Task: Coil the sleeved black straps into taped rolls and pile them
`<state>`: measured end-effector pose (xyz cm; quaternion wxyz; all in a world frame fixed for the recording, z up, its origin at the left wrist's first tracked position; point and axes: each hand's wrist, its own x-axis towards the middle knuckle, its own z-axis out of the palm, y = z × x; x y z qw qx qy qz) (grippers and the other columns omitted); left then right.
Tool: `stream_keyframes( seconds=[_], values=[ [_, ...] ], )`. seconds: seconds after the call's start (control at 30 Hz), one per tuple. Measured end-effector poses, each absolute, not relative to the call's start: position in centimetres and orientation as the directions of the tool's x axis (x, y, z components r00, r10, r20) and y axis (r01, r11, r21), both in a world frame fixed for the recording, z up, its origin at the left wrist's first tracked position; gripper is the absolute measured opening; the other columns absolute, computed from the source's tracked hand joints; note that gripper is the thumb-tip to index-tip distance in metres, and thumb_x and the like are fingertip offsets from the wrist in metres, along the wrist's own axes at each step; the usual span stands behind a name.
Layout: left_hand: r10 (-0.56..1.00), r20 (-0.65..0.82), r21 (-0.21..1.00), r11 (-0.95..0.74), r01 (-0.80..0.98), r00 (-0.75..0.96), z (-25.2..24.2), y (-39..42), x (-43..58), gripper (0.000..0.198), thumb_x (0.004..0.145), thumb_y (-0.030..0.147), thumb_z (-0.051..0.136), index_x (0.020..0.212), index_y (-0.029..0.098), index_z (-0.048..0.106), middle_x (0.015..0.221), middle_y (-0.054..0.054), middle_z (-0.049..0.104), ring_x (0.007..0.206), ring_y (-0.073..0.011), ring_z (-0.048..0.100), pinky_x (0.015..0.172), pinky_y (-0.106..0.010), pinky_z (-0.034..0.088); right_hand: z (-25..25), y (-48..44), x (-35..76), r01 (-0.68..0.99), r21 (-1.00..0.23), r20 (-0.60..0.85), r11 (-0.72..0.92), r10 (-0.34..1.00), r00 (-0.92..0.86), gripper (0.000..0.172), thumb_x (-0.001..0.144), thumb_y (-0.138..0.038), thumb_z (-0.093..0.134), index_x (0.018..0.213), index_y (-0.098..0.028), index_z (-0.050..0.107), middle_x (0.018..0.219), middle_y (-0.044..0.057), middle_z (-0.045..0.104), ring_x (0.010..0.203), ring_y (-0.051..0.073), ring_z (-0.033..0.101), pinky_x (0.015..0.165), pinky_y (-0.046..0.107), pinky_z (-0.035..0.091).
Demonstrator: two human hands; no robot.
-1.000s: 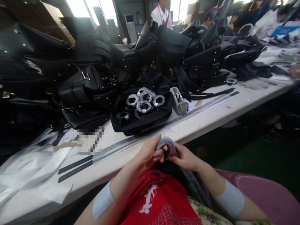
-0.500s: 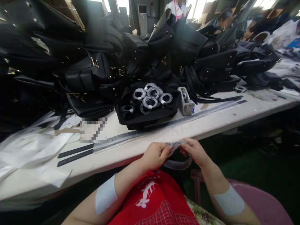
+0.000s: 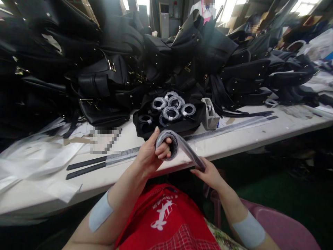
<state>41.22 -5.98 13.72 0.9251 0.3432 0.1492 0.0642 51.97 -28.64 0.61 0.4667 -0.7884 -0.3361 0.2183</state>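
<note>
A black strap in clear plastic wrap (image 3: 174, 152) is partly coiled above the table's front edge. My left hand (image 3: 153, 152) is closed around the coil, with its fingers through the middle and the thumb pointing up. Lower right, my right hand (image 3: 208, 173) pinches the strap's loose length, which slopes down from the coil. Just behind my hands, several coiled wrapped straps (image 3: 170, 114) with white bands lie in a black fabric tray (image 3: 142, 132). A grey tape dispenser (image 3: 210, 114) stands right of the tray.
Black bags (image 3: 104, 80) with gold hardware are heaped along the back. Flat straps (image 3: 88, 167) lie lengthwise on the white table (image 3: 234, 139), white sheets (image 3: 52, 156) at its left. A pink chair (image 3: 275, 222) is at lower right. A person (image 3: 204, 12) is behind the heap.
My left hand has risen and now grips the strap as a coil, where before both hands held a loose loop close together. My right hand has moved slightly down and apart from the left.
</note>
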Motion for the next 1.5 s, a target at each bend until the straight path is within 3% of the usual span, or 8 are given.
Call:
stream_keyframes(
  seconds=[0.3, 0.57, 0.73, 0.83, 0.97, 1.1, 1.23, 1.5],
  values=[
    [0.438, -0.163, 0.616, 0.745, -0.255, 0.884, 16.0, -2.1, 40.0, 0.062, 0.103, 0.043, 0.021, 0.071, 0.009, 0.061, 0.036, 0.009, 0.032, 0.030, -0.0043, 0.032, 0.047, -0.017, 0.046, 1.4, -29.5, 51.7, 0.094, -0.964, -0.158, -0.248, 0.822, 0.547, 0.039, 0.089, -0.053, 0.053, 0.085, -0.016, 0.066, 0.081, 0.005, 0.064, 0.074, 0.018, 0.058, 0.068, 0.028, 0.047],
    [0.587, -0.096, 0.661, 0.642, -0.389, 0.804, 15.2, -1.4, 40.8, 0.047, 0.102, 0.039, 0.032, 0.082, 0.011, 0.063, 0.051, 0.004, 0.046, 0.045, -0.0075, 0.048, 0.062, -0.023, 0.052, 2.3, -28.2, 49.2, 0.037, -0.976, -0.175, -0.214, 0.878, 0.446, 0.049, 0.088, -0.057, 0.055, 0.118, -0.017, 0.059, 0.063, -0.005, 0.045, 0.054, 0.010, 0.039, 0.052, 0.023, 0.035],
    [0.731, 0.318, 0.937, -0.143, -0.320, 0.604, 10.3, -2.8, 42.2, 0.032, 0.091, 0.047, 0.052, 0.088, 0.016, 0.061, 0.080, -0.006, 0.064, 0.077, -0.0193, 0.061, 0.079, -0.033, 0.048, 5.2, -27.9, 46.7, -0.117, -0.983, -0.145, -0.141, 0.989, 0.030, 0.044, 0.097, -0.050, 0.044, 0.116, -0.014, 0.061, 0.060, -0.004, 0.044, 0.050, 0.009, 0.039, 0.050, 0.022, 0.032],
    [0.476, 0.393, 0.813, -0.580, -0.055, 0.787, 7.7, -4.8, 41.8, 0.030, 0.082, 0.048, 0.061, 0.073, 0.020, 0.055, 0.073, -0.008, 0.060, 0.077, -0.0248, 0.059, 0.077, -0.035, 0.044, 6.4, -28.2, 47.9, -0.292, -0.951, 0.015, 0.106, 0.954, 0.299, 0.041, 0.092, -0.053, 0.052, 0.099, -0.014, 0.065, 0.049, -0.008, 0.035, 0.041, 0.007, 0.031, 0.045, 0.023, 0.030],
    [0.215, 0.185, 0.686, -0.727, 0.031, 0.959, 7.6, -6.9, 41.0, 0.040, 0.077, 0.052, 0.064, 0.058, 0.023, 0.044, 0.054, -0.001, 0.047, 0.056, -0.0197, 0.050, 0.059, -0.029, 0.036, 5.5, -28.6, 51.8, -0.137, -0.983, 0.012, 0.118, 0.798, 0.602, 0.037, 0.089, -0.053, 0.055, 0.082, -0.017, 0.062, 0.042, -0.009, 0.034, 0.035, 0.009, 0.031, 0.045, 0.025, 0.035],
    [0.167, 0.002, 0.854, -0.514, 0.085, 0.986, 8.6, -7.4, 40.8, 0.051, 0.079, 0.057, 0.060, 0.048, 0.021, 0.042, 0.044, 0.003, 0.037, 0.043, -0.0105, 0.033, 0.047, -0.026, 0.022, 4.0, -28.5, 54.0, 0.351, -0.900, 0.048, -0.258, 0.742, 0.669, 0.032, 0.093, -0.047, 0.048, 0.088, -0.018, 0.063, 0.071, 0.003, 0.062, 0.065, 0.017, 0.058, 0.065, 0.031, 0.046],
    [0.053, -0.269, 0.957, 0.126, 0.261, 0.962, 8.3, -7.3, 41.0, 0.060, 0.084, 0.069, 0.044, 0.055, 0.018, 0.054, 0.036, 0.005, 0.038, 0.032, -0.0091, 0.033, 0.037, -0.023, 0.025, 3.3, -27.7, 53.4, 0.591, -0.735, 0.158, -0.333, 0.763, 0.627, 0.028, 0.096, -0.039, 0.044, 0.099, -0.019, 0.062, 0.095, 0.008, 0.065, 0.090, 0.022, 0.059, 0.084, 0.035, 0.043],
    [-0.018, -0.352, 0.631, 0.734, 0.251, 0.936, 7.5, -8.0, 43.0, 0.067, 0.093, 0.065, 0.033, 0.061, 0.012, 0.060, 0.028, 0.007, 0.032, 0.026, -0.0066, 0.035, 0.045, -0.021, 0.048, 1.3, -23.6, 48.3, -0.036, -0.999, -0.041, -0.026, 0.836, 0.547, 0.059, 0.097, -0.062, 0.021, 0.081, -0.019, 0.057, 0.059, 0.000, 0.051, 0.050, 0.013, 0.040, 0.050, 0.027, 0.033]
  ],
)
